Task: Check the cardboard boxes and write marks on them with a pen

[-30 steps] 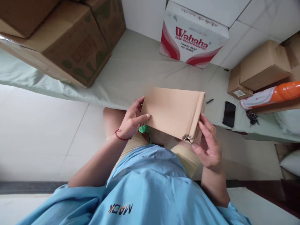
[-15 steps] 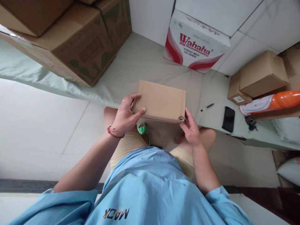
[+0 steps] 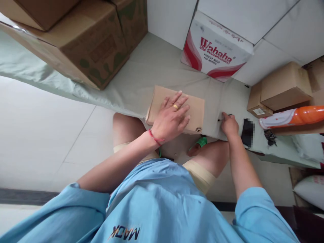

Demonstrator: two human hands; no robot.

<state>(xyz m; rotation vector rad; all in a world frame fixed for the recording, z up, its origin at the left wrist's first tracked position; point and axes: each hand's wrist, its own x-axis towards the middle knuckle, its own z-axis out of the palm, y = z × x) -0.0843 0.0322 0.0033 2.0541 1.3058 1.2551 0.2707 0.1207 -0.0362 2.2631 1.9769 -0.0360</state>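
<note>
A small brown cardboard box [image 3: 198, 111] lies by the front edge of the cloth-covered surface, one near corner worn and torn. Flat across its top rests my left hand [image 3: 172, 116], fingers stretched and spread, hiding much of the lid. To the right of the box, my right hand [image 3: 230, 126] has its fingers closed on a dark pen [image 3: 219, 119], which stays low at the cloth. Most of the pen is hidden by the fingers.
Large cartons [image 3: 93, 47] stand at the left. A white and red Wahaha box [image 3: 215, 50] is against the wall. On the right are a dark phone [image 3: 247, 133], keys [image 3: 270, 137], an orange-and-white bottle [image 3: 293, 116] and smaller cartons [image 3: 286, 82].
My left hand has gone from the box's left edge to flat on its top. My right hand has let go of the box's right corner, moved right and closed on the pen.
</note>
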